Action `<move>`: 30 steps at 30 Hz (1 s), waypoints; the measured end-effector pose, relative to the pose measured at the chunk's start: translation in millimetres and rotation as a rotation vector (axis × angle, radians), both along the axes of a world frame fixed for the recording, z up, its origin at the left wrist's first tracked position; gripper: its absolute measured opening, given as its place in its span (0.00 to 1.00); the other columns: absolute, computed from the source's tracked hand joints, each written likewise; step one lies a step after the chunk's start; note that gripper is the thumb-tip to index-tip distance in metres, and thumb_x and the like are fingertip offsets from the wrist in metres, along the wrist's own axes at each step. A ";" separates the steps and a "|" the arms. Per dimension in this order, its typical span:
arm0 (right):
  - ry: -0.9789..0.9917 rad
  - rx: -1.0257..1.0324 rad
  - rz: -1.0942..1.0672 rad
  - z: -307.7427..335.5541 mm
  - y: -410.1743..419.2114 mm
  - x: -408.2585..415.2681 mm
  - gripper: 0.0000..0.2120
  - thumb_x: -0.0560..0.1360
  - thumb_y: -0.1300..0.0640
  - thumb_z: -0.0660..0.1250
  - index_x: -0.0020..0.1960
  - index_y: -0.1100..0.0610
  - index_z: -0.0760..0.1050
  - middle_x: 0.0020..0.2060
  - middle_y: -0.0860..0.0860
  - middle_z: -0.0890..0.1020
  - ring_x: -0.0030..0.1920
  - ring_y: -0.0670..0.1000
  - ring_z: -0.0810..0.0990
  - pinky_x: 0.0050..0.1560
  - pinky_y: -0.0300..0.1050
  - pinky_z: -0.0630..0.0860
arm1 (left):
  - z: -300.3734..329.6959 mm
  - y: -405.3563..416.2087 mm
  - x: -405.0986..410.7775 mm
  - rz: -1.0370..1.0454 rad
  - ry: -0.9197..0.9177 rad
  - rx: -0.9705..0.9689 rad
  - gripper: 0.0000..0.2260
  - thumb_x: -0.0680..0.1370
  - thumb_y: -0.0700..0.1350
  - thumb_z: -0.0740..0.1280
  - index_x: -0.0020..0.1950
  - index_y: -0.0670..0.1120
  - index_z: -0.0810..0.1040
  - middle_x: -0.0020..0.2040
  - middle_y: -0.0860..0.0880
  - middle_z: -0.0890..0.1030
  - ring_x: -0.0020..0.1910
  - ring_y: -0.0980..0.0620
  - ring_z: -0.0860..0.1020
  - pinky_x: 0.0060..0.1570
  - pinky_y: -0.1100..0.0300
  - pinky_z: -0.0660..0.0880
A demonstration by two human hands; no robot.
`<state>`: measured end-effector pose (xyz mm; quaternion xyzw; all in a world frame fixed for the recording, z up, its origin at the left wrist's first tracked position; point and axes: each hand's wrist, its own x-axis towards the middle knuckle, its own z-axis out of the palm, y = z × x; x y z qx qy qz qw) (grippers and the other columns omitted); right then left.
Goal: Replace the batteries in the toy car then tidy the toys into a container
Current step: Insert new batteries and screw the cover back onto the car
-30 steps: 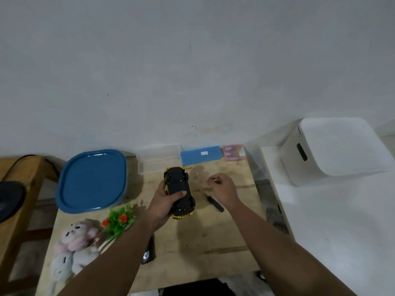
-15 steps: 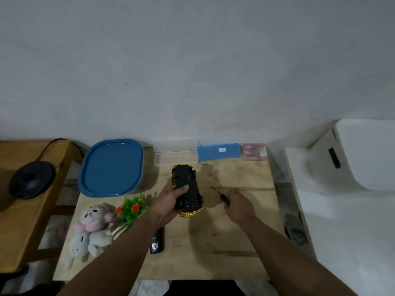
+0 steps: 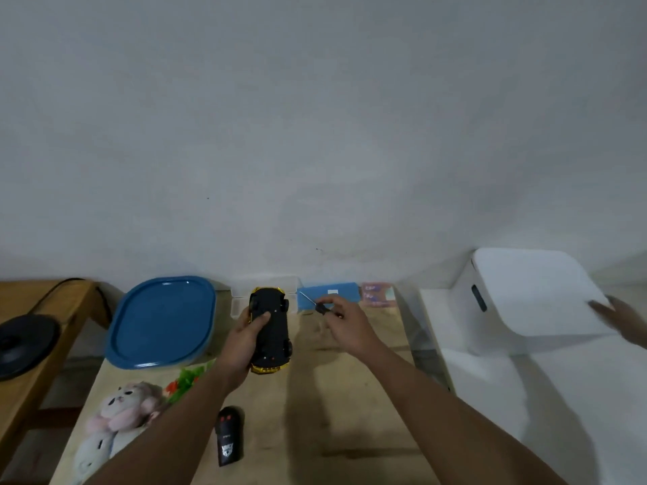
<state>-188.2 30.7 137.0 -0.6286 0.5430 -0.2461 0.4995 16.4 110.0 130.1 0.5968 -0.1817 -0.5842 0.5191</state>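
Observation:
My left hand [image 3: 245,339] grips a yellow toy car [image 3: 271,330] turned upside down, its black underside facing up, above the wooden table [image 3: 350,414]. To the right of the car, my right hand [image 3: 345,322] pinches a small screwdriver [image 3: 317,304] with a black handle, its thin shaft pointing up and left toward the car. A black remote control [image 3: 229,435] lies on the table near the front. A blue-lidded container [image 3: 162,322] sits at the back left. A pink and white plush toy [image 3: 119,411] and a green plastic plant with red flowers [image 3: 185,379] lie at the left.
A clear plastic box [image 3: 241,299], a blue box [image 3: 329,295] and a pink packet [image 3: 378,294] line the wall. A white bin [image 3: 532,302] stands on a white surface at right, another person's hand [image 3: 616,316] touching it. A black round object [image 3: 24,341] rests on a wooden bench at left.
My right hand picked the screwdriver up from the table and lifted it toward the car. My left hand kept holding the upside-down car. Another person's hand appeared at the white bin.

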 end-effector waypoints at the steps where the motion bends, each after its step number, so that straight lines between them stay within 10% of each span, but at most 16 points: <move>1: 0.004 -0.038 0.023 7.5 2.6 2.7 0.13 0.79 0.64 0.64 0.57 0.51 0.81 0.30 0.39 0.77 0.27 0.40 0.71 0.31 0.33 0.67 | 4.3 -1.8 -0.4 0.004 -0.010 -0.024 0.14 0.84 0.45 0.66 0.71 0.50 0.75 0.59 0.41 0.85 0.53 0.39 0.85 0.47 0.50 0.82; 6: 0.053 -0.203 0.116 28.1 17.9 15.2 0.07 0.78 0.51 0.69 0.56 0.44 0.81 0.34 0.39 0.79 0.33 0.38 0.76 0.36 0.30 0.68 | 21.9 -5.4 -4.0 0.010 -0.064 -0.117 0.09 0.85 0.47 0.64 0.65 0.51 0.78 0.56 0.41 0.86 0.48 0.43 0.86 0.44 0.52 0.82; 30: 0.111 -0.313 0.153 40.3 47.5 18.7 0.09 0.80 0.52 0.68 0.60 0.48 0.81 0.39 0.34 0.77 0.40 0.30 0.76 0.40 0.24 0.70 | 24.0 7.8 -7.5 0.062 -0.100 -0.166 0.12 0.86 0.48 0.63 0.68 0.51 0.76 0.59 0.41 0.84 0.54 0.40 0.85 0.45 0.50 0.83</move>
